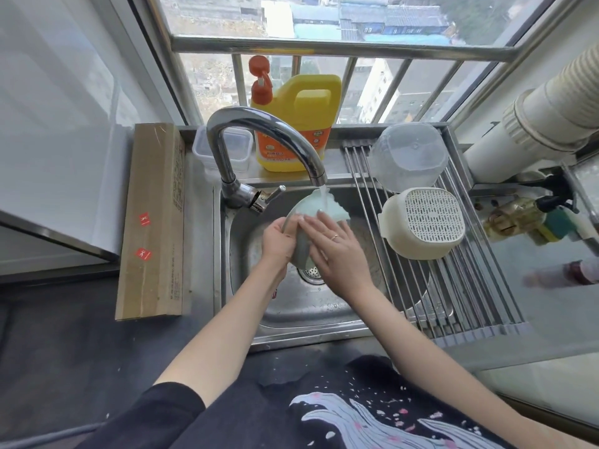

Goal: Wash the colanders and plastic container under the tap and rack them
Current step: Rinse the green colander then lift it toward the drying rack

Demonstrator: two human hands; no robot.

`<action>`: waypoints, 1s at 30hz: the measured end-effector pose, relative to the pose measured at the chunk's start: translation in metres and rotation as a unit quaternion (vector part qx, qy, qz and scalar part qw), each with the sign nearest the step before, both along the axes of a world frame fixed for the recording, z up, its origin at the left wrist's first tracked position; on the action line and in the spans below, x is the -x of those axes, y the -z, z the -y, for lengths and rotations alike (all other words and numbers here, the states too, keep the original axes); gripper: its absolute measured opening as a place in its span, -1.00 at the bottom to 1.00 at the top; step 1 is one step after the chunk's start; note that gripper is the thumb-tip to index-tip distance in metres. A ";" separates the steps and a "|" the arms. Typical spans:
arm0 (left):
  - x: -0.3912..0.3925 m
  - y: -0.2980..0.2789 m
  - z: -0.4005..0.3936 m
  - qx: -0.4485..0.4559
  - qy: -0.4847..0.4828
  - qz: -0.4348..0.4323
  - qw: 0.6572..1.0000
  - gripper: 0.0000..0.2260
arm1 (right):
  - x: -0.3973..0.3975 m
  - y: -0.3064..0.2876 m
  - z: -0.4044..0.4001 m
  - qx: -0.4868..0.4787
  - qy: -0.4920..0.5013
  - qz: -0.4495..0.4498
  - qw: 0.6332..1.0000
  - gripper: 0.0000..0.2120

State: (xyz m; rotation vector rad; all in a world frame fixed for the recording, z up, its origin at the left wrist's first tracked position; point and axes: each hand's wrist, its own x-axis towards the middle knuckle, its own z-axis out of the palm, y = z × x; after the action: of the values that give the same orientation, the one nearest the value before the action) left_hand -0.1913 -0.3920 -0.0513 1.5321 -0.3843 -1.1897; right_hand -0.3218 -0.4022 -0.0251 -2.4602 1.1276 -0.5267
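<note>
A pale green plastic bowl (312,205) is tilted on edge over the sink (298,306), under running water from the tap (259,131). My left hand (278,238) grips its left rim. My right hand (334,244) lies flat against its outer side, fingers spread. On the roll-up rack (453,280) at the right, a cream colander (424,222) lies upside down. Behind it a clear plastic container (408,157) also rests inverted.
A yellow detergent jug (298,124) and a small clear lidded box (223,150) stand on the ledge behind the tap. A long cardboard box (152,222) lies left of the sink. A white duct (544,118) and a sponge (557,225) sit at the right.
</note>
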 end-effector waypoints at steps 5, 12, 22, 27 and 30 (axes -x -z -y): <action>-0.004 -0.010 0.007 0.005 0.027 0.097 0.995 -0.64 | -0.021 -0.008 -0.006 -0.121 0.187 -0.006 0.975 -0.40; -0.007 -0.018 -0.009 -0.019 0.080 0.222 0.972 -0.48 | -0.020 -0.015 0.035 -0.432 0.327 0.150 0.827 -0.26; -0.010 -0.021 -0.009 -0.135 0.058 0.261 0.954 -0.48 | -0.057 -0.027 0.025 -0.316 0.252 -0.106 0.909 -0.34; -0.009 -0.024 -0.003 -0.143 0.022 0.190 0.971 -0.49 | -0.044 -0.024 0.020 -0.169 0.174 -0.082 0.967 -0.46; -0.014 -0.022 0.000 -0.141 0.032 0.204 0.968 -0.46 | -0.030 -0.018 0.027 -0.265 0.230 0.091 0.932 -0.62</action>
State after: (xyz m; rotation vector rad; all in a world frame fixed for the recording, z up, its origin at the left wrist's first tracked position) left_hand -0.1772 -0.3922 -0.0290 2.0350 -0.5586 -1.0029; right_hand -0.2918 -0.4291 -0.0076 -1.6572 1.5362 -0.4853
